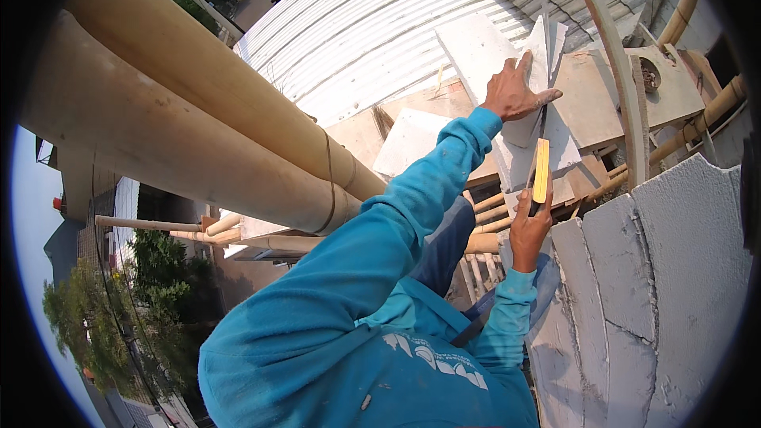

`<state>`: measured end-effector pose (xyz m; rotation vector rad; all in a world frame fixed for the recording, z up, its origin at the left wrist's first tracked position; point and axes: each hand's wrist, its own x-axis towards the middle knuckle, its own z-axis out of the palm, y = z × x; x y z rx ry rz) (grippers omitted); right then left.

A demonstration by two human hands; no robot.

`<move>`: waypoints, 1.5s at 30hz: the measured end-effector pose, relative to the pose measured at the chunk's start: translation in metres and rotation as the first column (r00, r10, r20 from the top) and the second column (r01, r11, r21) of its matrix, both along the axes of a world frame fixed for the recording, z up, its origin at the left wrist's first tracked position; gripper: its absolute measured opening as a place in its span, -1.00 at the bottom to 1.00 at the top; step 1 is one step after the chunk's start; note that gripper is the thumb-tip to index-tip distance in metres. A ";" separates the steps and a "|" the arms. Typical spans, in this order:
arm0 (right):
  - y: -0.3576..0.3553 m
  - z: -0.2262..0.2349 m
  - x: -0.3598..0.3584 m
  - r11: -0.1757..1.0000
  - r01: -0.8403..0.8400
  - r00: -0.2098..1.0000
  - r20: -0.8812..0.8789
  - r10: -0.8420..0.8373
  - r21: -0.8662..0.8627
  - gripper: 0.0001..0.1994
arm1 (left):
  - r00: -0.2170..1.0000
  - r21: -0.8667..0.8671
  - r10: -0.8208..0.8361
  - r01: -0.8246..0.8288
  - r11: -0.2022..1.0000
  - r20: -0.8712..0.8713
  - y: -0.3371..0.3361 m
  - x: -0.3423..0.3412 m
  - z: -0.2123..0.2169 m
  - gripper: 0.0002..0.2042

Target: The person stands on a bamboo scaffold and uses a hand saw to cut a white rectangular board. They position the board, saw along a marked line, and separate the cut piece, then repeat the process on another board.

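Note:
My left hand (519, 93) presses on a white lightweight block (479, 51), its fingers and thumb spread apart. Below it, my right hand (529, 230) is closed round the yellow and black handle of a handsaw (541, 170). The thin blade runs away from me along the block, close to my left thumb; part of it is hidden. How deep the blade sits in the block I cannot tell. Another white block piece (408, 143) lies to the left, partly behind my blue sleeve.
Thick bamboo poles (214, 119) slant across the left. A block wall (634, 285) with mortar joints rises at the right, near a curved upright wooden strip (614, 47). Boards (587, 99) rest on bamboo scaffolding. Beyond lies a corrugated roof (357, 32); trees (151, 277) show far below.

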<state>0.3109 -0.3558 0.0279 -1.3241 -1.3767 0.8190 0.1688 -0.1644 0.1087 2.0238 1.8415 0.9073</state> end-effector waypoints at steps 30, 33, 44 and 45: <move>0.017 0.036 0.003 0.999 0.026 1.000 0.014 -0.025 -0.045 -0.36 | 0.991 0.131 -0.055 0.071 0.989 -0.125 0.002 -0.009 -0.011 -0.15; 0.019 0.036 0.003 0.998 0.052 0.999 0.015 -0.052 0.044 -0.37 | 0.981 0.134 -0.109 0.131 0.982 -0.158 0.005 -0.017 -0.009 -0.10; 0.010 0.024 0.009 0.993 0.061 0.997 0.062 -0.055 -0.098 -0.53 | 0.999 0.235 0.041 -0.044 0.971 0.015 -0.009 0.008 -0.012 -0.23; -0.004 0.028 0.010 0.984 0.025 0.999 0.032 -0.020 -0.178 -0.52 | 0.999 0.242 0.046 -0.045 0.969 0.005 -0.007 0.005 -0.011 -0.23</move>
